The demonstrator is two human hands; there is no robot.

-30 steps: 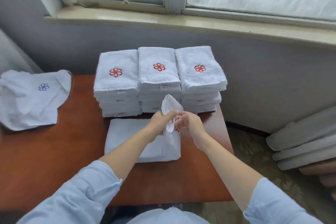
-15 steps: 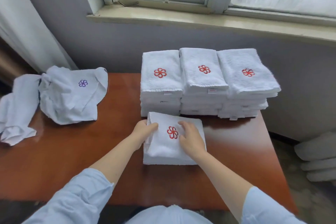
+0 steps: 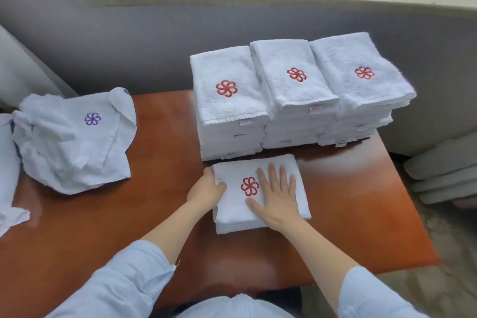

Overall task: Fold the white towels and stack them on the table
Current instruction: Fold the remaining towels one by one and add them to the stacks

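Seemingly finishing a fold: the towel (image 3: 233,212) lies just before the stacks (image 3: 291,95), right hand (image 3: 277,196) pressing it flat, fingers (image 3: 273,175) spread, left hand (image 3: 205,191) gripping its edge. Next, likely lifting it onto a stack.

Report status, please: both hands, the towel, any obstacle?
Left hand grips folded towel at left edge; right hand flat on top, fingers straight. Towel on table before three stacks. Unfolded towels far left, no obstacle.
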